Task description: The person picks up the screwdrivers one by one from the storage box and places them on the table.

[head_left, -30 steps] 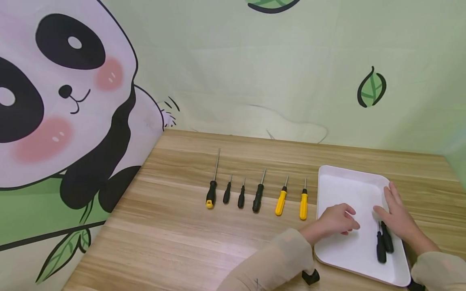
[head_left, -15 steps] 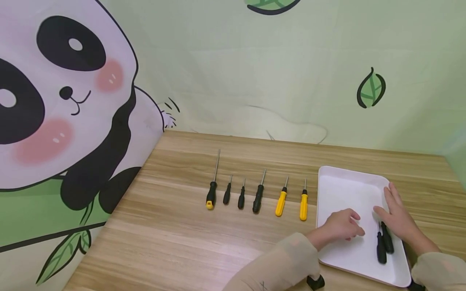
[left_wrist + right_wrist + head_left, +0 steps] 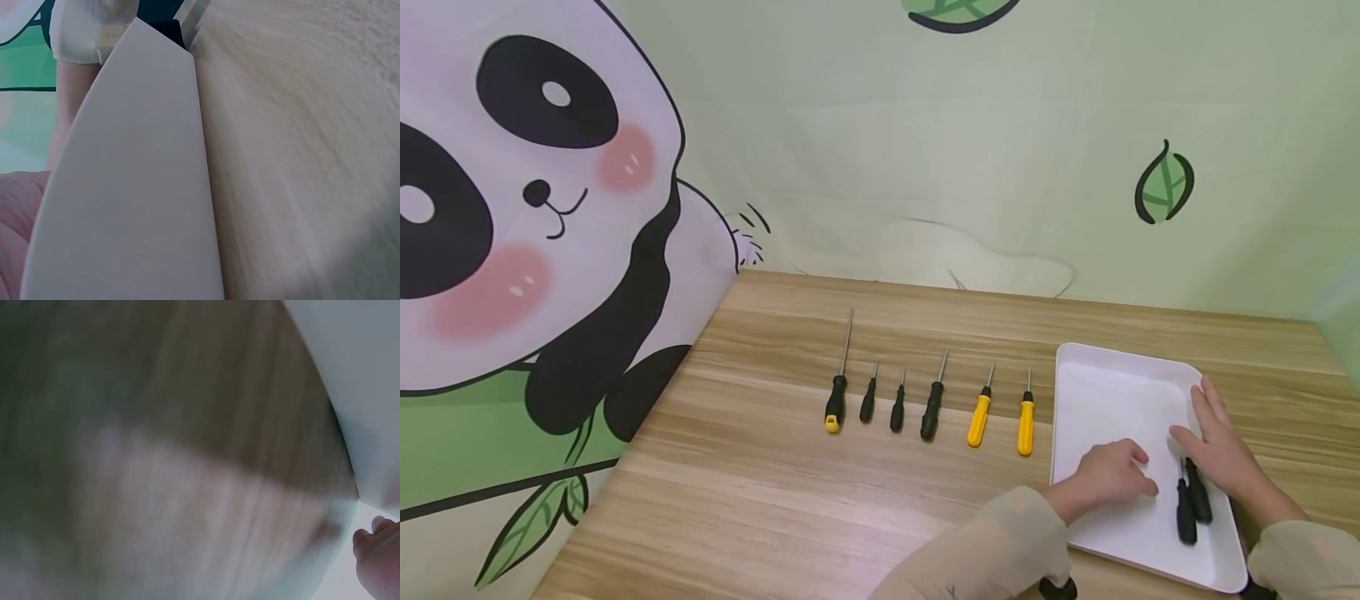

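Observation:
My left hand (image 3: 1114,473) hangs over the white tray (image 3: 1105,371), its fingers loosely bent with nothing in them. Along the tray's right rim lies my right hand (image 3: 1221,446), fingers extended and thumb over the inside. Two black-handled screwdrivers lie in the tray at its right side: the left one (image 3: 1186,515) and the right one (image 3: 1198,493), their shafts partly behind the right hand. The left wrist view is filled mostly by the tray's outer wall (image 3: 131,169). In the right wrist view, fingertips (image 3: 375,534) show near the tray's edge.
Left of the tray, several screwdrivers lie in a row on the wooden table (image 3: 760,500): a long black-and-yellow one (image 3: 835,404), black ones including a larger one (image 3: 932,412), and two yellow-handled ones, left (image 3: 978,421) and right (image 3: 1026,427). A printed wall (image 3: 962,150) stands behind.
My left hand has moved right and slightly toward me over the tray, closer to the two screwdrivers. The right hand, tray and screwdrivers have stayed put.

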Motion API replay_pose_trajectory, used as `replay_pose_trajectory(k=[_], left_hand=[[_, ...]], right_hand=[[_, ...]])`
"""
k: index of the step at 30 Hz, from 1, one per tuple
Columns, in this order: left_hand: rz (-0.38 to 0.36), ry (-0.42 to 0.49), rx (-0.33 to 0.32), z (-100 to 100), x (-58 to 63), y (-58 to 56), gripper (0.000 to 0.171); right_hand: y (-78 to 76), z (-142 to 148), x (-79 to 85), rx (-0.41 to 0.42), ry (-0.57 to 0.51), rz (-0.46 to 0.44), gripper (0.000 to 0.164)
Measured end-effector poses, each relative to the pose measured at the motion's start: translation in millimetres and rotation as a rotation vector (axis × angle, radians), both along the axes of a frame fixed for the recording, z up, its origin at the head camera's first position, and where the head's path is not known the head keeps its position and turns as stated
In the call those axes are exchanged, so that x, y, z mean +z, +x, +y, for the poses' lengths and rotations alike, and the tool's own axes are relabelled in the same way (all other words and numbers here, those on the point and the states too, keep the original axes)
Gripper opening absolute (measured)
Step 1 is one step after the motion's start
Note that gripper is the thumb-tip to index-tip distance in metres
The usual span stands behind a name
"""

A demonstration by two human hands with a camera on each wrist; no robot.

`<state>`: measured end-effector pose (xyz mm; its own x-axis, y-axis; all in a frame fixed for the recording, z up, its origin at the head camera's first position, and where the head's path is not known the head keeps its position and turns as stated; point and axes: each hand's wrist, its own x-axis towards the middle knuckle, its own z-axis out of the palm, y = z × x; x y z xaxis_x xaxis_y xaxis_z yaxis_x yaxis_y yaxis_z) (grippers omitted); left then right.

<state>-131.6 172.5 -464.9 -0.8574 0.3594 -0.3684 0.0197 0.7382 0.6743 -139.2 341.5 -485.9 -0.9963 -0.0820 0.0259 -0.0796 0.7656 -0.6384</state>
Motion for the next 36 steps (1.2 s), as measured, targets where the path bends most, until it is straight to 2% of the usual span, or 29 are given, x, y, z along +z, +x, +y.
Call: replay_pose_trajectory(k=[3, 7, 19, 23, 33, 36], left_hand=[[0.072, -0.061, -0.010, 2.2, 0.3, 0.7, 0.020], [0.113, -0.109, -0.003, 5.3, 1.0, 2.0, 0.019], [0.132, -0.125, -0.013, 14.7, -0.6, 4.0, 0.020], [0.140, -0.122, 0.002, 17.7, -1.2, 5.3, 0.020], [0.094, -0.114, 0.045, 24.6, 1.6, 9.8, 0.023], [0.113, -0.128, 0.050, 27.7, -0.2, 12.0, 0.025]], right_hand=[[-0.1, 0.2, 0.1, 0.002, -0.003, 0.004, 0.067], [-0.1, 0.2, 0.0, 0.003, -0.005, 0.005, 0.067], [0.2, 1.1, -1.3, 0.016, -0.004, 0.013, 0.067], [0.4, 1.0, -1.5, 0.022, -0.007, 0.025, 0.067], [0.4, 1.1, -0.3, 0.024, -0.012, 0.032, 0.067], [0.7, 1.3, -0.8, 0.023, -0.009, 0.033, 0.067]])
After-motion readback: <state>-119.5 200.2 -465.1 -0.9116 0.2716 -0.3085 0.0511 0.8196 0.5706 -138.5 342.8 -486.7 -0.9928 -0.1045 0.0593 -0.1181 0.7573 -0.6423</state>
